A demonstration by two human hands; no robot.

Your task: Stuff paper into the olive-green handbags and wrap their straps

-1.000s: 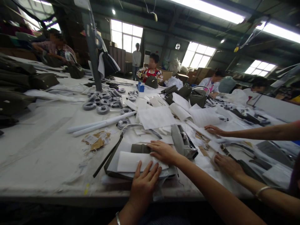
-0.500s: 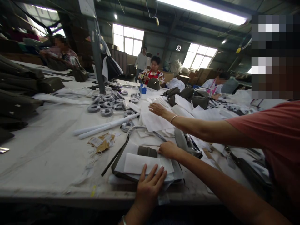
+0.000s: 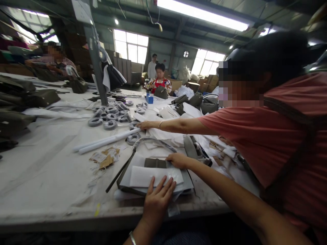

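Note:
A dark olive handbag lies flat at the table's front edge, with its handle on the far side. White sheets cover most of it, and a smaller folded white sheet is on top. My left hand rests on this sheet with its fingers spread. At the far right part of the bag is my right hand, its fingers bent beside a dark olive strip; what they grip is hidden. A thin dark strap hangs off the bag's left side.
From the right, a co-worker's arm reaches across to white rolled tubes. Grey coils, paper tags and a small blue box are on the table. A metal post stands at the left. More people sit farther back.
The co-worker at right has leaned in, their hand moving left from the white sheets to the end of the tubes. My hands have stayed in place on the bag while the view shifted slightly.

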